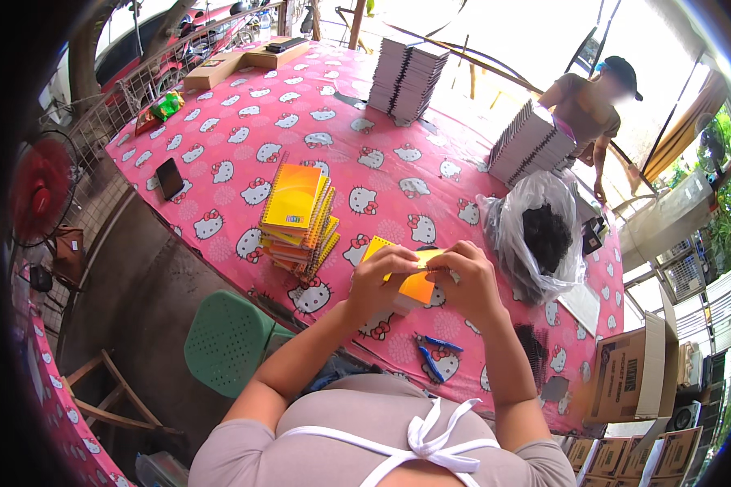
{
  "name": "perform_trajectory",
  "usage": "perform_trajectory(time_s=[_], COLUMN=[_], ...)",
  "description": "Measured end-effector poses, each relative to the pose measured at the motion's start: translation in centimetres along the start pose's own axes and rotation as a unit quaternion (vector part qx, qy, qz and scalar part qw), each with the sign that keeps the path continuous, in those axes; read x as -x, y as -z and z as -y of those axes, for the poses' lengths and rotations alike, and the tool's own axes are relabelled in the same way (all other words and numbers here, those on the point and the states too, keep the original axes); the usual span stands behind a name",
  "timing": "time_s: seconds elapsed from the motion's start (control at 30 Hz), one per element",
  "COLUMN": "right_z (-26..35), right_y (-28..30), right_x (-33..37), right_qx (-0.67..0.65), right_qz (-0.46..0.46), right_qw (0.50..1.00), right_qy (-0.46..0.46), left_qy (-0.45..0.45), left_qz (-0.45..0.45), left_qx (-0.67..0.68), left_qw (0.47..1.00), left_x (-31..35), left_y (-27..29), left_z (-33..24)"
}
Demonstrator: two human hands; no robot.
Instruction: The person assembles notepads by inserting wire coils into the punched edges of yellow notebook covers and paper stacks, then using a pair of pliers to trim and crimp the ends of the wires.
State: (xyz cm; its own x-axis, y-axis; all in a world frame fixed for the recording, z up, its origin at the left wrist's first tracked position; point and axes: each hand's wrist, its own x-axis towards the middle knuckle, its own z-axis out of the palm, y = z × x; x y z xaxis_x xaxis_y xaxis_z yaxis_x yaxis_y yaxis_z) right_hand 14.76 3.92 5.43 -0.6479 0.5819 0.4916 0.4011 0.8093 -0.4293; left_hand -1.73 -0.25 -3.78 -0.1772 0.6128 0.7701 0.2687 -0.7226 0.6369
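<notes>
A: Nearest to us, by the near edge of the table (244, 154), we see blue-handled pliers (432, 355) lying flat on the pink printed cloth, thin and hard against its soft, glossy surface.

B: Just above them we hold the orange notebook (415, 280), a small flat rectangle with a smooth card cover. Our left hand (379, 274) curls over its left part, fingers closed on the cover. Our right hand (471, 277) pinches its top right edge, fingers bent and closed on it. Both forearms rise from the lower edge and meet over the table's near edge.

A: To the left we see the stack of orange and yellow notebooks (298, 221), spiral-bound, slightly fanned, a little in from the near edge.

B: To the right of our hands sits a clear plastic bag (536, 235), crinkled and shiny, with a dark tangled mass inside; we cannot tell what it is.

A: Farther left, near the left edge, a dark flat phone (170, 178) lies on the cloth.

B: Toward the far edge we see two tall stacks of white pads (406, 77), and a tilted stack (530, 144) near the right edge.

A: Beyond that stack a person in a cap (593, 105) leans at the table's far right corner.
</notes>
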Motion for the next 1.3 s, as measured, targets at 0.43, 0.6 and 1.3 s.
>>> perform_trajectory(time_s=[0.43,0.6,1.3], right_z=[2.8,3.1,-2.1], right_y=[0.9,1.3,-0.5], right_x=[1.8,1.8,-1.5], right_qx=[0.009,-0.015,-0.05], right_qz=[-0.167,-0.144,0.044], right_qw=[0.977,0.981,0.997], right_qy=[0.13,0.131,-0.036], left_qy=[-0.183,-0.202,0.283], left_qz=[0.012,0.02,-0.059], left_qx=[-0.087,-0.102,0.136], left_qw=[0.979,0.974,0.948], left_x=[-2.2,-2.4,-0.9], left_y=[1.6,1.9,-0.6], left_z=[-5.2,-5.9,-0.5])
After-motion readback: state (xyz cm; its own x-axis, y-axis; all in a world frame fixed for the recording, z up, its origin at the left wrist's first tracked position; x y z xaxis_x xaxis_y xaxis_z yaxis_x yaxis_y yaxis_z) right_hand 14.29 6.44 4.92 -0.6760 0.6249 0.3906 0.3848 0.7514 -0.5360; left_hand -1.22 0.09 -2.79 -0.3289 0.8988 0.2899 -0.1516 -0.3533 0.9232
